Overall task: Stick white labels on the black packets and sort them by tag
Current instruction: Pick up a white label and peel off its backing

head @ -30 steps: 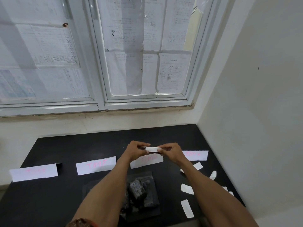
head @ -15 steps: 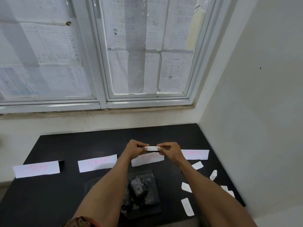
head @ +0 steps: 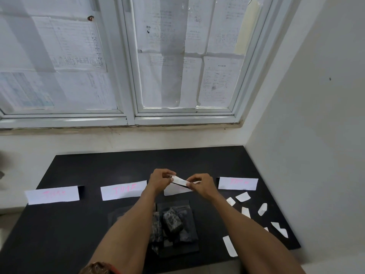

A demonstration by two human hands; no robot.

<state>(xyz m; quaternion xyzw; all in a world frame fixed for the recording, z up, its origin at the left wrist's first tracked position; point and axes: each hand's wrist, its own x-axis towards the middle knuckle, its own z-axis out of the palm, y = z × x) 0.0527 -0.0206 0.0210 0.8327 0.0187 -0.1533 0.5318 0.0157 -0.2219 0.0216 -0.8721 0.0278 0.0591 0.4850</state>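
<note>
My left hand point(head: 160, 179) and my right hand point(head: 199, 184) are raised over the black table point(head: 69, 224), and together they pinch a small white label point(head: 179, 180) by its two ends. The label slopes down to the right, with a dark edge showing under it; I cannot tell whether a packet is behind it. A pile of black packets point(head: 173, 224) lies on the table between my forearms. Several loose white labels point(head: 243, 196) are scattered at the right. Paper tags with pink writing lie in a row: one far left point(head: 52, 194), one left of centre point(head: 122, 189), one half hidden under my hands point(head: 173, 191), one right point(head: 238, 183).
The table stands in a corner, with a window covered in papers point(head: 167, 56) behind and a white wall point(head: 316, 135) on the right. The table's right edge runs close to the loose labels.
The label was held level between both hands; now it is tilted, its right end lower. My hands stayed in the same place over the middle tag.
</note>
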